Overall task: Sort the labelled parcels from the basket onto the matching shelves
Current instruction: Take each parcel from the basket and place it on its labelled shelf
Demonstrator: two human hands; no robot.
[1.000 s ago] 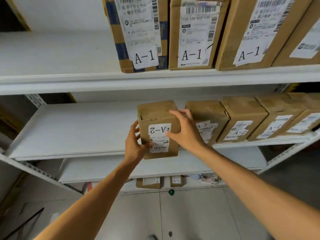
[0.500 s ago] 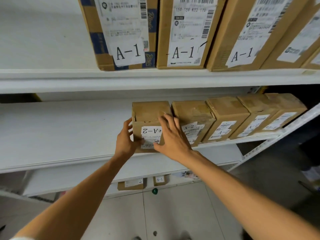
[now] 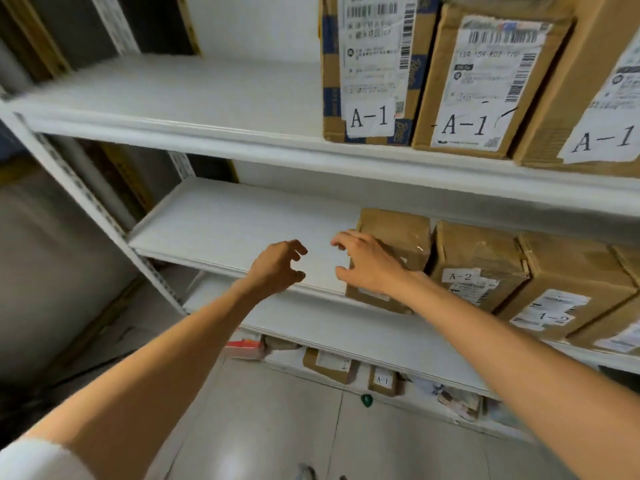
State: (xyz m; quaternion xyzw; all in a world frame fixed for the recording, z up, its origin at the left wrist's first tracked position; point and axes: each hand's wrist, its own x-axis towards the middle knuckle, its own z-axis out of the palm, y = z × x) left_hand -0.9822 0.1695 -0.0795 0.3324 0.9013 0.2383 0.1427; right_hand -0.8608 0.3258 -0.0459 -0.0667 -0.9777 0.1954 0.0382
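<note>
**Position of the task item.** One parcel [image 3: 398,233] stands on the middle shelf [image 3: 242,230], at the left end of a row, with its front face at the shelf's front edge. Its brown top face runs from the front edge back toward the wall, parallel to the neighbouring boxes. The frame does not settle whether depth or height is its longer dimension. Its front label is mostly covered by the right hand.

**Hands.**
- Right hand [image 3: 370,265]: fingers spread and relaxed, held in front of the parcel's front left corner. Contact with the cardboard cannot be confirmed. It holds nothing.
- Left hand [image 3: 277,268]: fingers loosely curled, holding nothing, apart from the parcel and above the bare shelf board to its left.

**Count, middle shelf.** Four boxes in view: the parcel above plus three A-2 parcels to its right. The nearest neighbour [image 3: 481,268] sits just beside it and shows a legible "A-2" label facing outward. The next box [image 3: 571,289] has a blurred label. The last box [image 3: 627,265] is cut by the frame edge.

**Count, upper shelf [image 3: 173,91].** Three A-1 parcels [image 3: 367,71], side by side at the right, labels facing outward.

**Count, lower shelf [image 3: 346,327].** Beneath its board, two small parcels [image 3: 329,365] are in view, one marked "A-1". One green object [image 3: 366,400] lies on the floor [image 3: 277,427] in front of them.
</note>
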